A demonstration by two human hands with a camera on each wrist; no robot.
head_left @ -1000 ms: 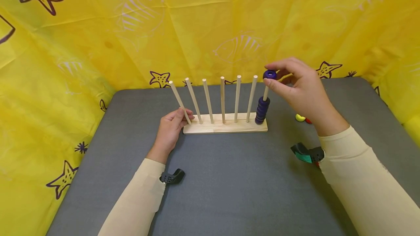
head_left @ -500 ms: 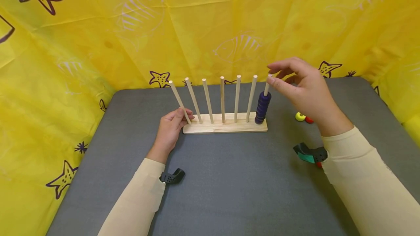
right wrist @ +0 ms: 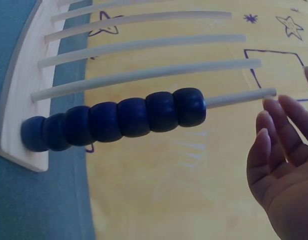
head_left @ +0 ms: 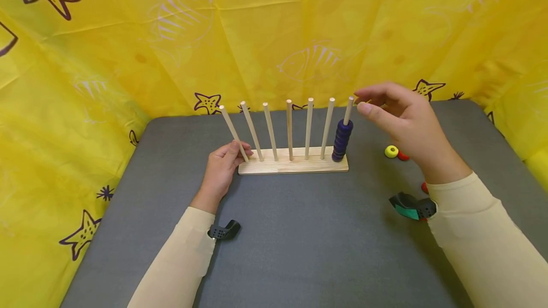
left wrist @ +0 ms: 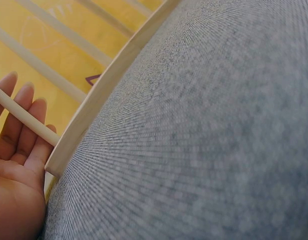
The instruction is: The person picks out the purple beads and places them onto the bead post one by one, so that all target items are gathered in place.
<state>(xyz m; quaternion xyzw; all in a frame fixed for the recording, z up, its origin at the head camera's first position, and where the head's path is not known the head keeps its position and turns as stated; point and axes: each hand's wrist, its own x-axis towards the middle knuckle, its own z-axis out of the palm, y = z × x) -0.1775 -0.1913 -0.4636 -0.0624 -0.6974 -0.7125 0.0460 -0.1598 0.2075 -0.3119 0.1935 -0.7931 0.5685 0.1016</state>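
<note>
A wooden peg rack (head_left: 295, 167) stands on the table, with several upright pegs on one base. Purple-blue beads (head_left: 342, 141) are stacked on its rightmost peg, whose bare tip shows above them. At the rack's left end, my left hand (head_left: 221, 168) holds the leftmost peg low down, thumb in front and fingers behind; the left wrist view shows those fingers (left wrist: 24, 117) behind the peg. My right hand (head_left: 404, 120) is just right of the beaded peg's top, fingers loosely bent and nothing held. In the right wrist view its fingertips are close to the peg tip (right wrist: 269, 92).
A yellow bead (head_left: 391, 151) and a red bead (head_left: 403, 155) lie on the grey table (head_left: 299, 236) right of the rack. Another red piece (head_left: 425, 187) shows partly beside the right wrist. Yellow patterned cloth (head_left: 257, 37) hangs behind and at the sides.
A purple-blue bead pinched at the peg's top was let go and slid down onto the stack. My right hand then drew away to the right, while my left hand stayed put.
</note>
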